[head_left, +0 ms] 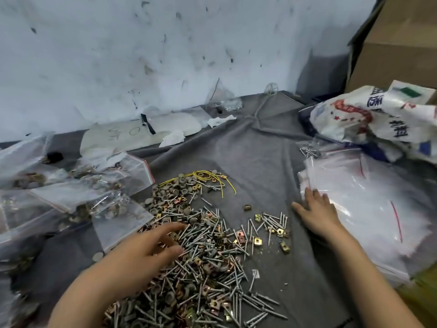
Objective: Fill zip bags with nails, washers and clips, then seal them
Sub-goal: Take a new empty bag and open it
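Note:
A big heap of nails, grey washers and brass clips (201, 252) covers the middle of a grey cloth (260, 162). My left hand (146, 249) hovers over the heap's left side, fingers spread and touching the pieces. My right hand (316, 211) lies flat, fingers apart, on the left edge of a stack of empty zip bags (364, 204) at the right. Filled zip bags (78, 197) with red seal strips are piled at the left.
A yellow wire (212, 177) lies at the heap's far end. A printed white sack (369, 117) and a cardboard box (402, 43) stand at the back right. Crumpled tissue (173, 138) and a small clear bag (222, 100) lie against the stained white wall.

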Motion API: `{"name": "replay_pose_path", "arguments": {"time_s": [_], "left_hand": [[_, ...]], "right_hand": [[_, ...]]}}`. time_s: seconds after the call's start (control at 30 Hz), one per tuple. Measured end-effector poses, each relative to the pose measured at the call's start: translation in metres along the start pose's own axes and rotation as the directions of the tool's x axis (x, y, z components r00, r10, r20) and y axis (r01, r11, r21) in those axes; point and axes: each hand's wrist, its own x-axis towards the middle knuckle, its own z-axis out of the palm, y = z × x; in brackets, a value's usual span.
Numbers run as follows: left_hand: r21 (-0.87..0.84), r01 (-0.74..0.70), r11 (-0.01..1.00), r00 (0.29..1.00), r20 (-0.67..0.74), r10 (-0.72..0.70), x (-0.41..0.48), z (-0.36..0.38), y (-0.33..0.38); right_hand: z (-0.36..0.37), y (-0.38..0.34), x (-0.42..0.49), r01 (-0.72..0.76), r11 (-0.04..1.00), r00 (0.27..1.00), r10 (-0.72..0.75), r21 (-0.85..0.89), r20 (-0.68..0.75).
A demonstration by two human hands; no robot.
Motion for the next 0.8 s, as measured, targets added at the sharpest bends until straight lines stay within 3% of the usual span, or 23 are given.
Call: {"name": "replay_pose_path", "arguments": {"time_s": [0.2,0.5,0.8], "left_hand": [[0.002,-0.001,1.0,1.0,0.014,0.001,0.0,0.002,0.0],[0.047,-0.021,0.999,0.999,-0.028,0.023,0.001,0.005,0.003],[0.066,-0.061,0.996,0.998,-0.026,0.063,0.001,0.007,0.008]], "right_hand": [[-0.01,-0.004,-0.022,0.129,0.956,0.951,-0.044,0.262,-0.305],[-0.016,-0.014,-0.036,0.262,0.845,0.829,0.05,0.465,-0.558],[-0.009,-0.013,-0.037,0.265,0.763,0.839,0.119,0.589,-0.531]]}}
